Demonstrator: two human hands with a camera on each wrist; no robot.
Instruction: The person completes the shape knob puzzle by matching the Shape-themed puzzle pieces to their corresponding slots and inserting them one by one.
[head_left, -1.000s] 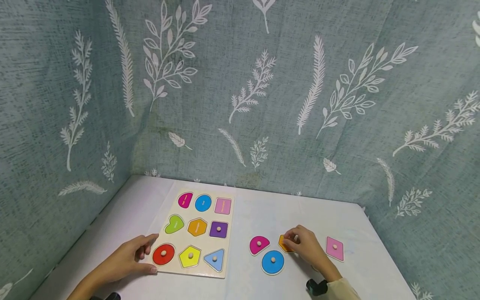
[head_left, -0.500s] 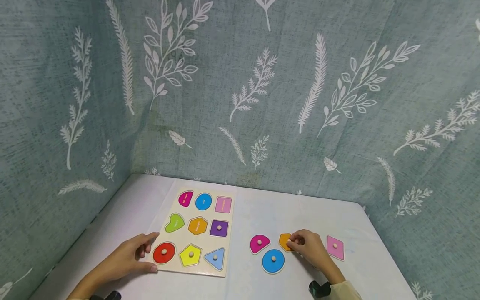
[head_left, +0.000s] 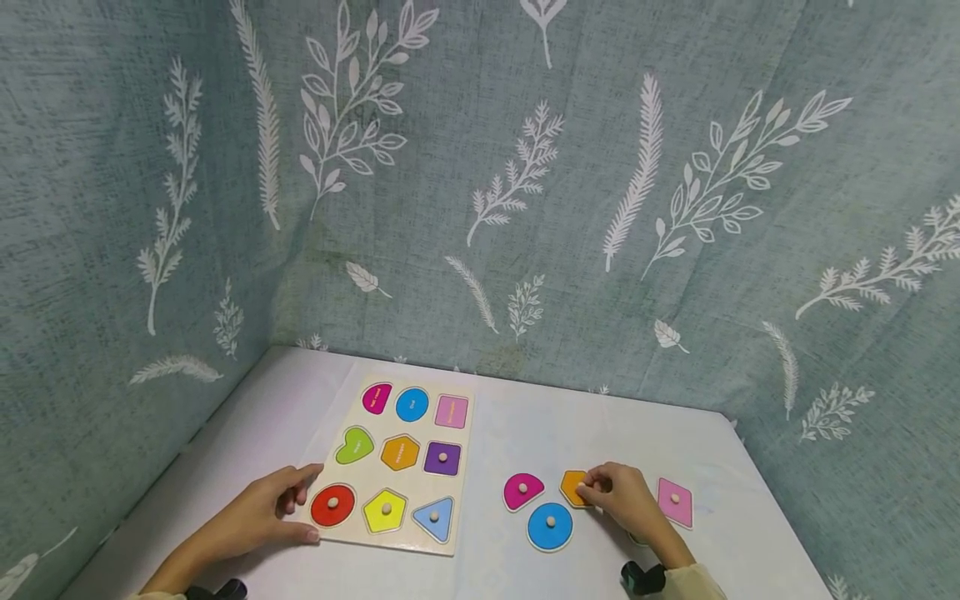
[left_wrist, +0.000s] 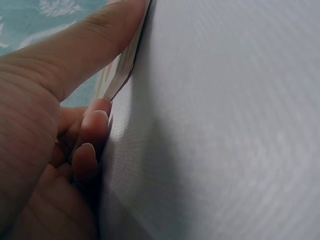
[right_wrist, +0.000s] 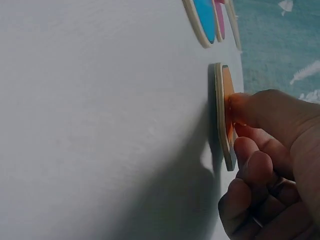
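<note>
Pinching the orange hexagon piece (head_left: 572, 483) just beside the blue circle piece (head_left: 550, 535), the right hand (head_left: 618, 493) could drop it if that narrow grip slips; the left hand (head_left: 258, 512) holds the puzzle board's (head_left: 416, 483) corner.

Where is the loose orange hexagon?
In the head view, the loose orange hexagon is right of the board, pinched by the right hand, near the blue knobbed disc.

"Where's the orange hexagon puzzle piece (head_left: 570, 488)?"
"Right of the wooden shape-puzzle board (head_left: 412, 483), well apart from it: orange face up, edge pale wood, pinched at its upper face."
"And the board?"
"Cream-coloured, lying flat, held at its near left corner. Four knobbed pieces (head_left: 377, 517) sit in it; five recesses (head_left: 400, 452) stand unfilled, the hexagonal one central."
</note>
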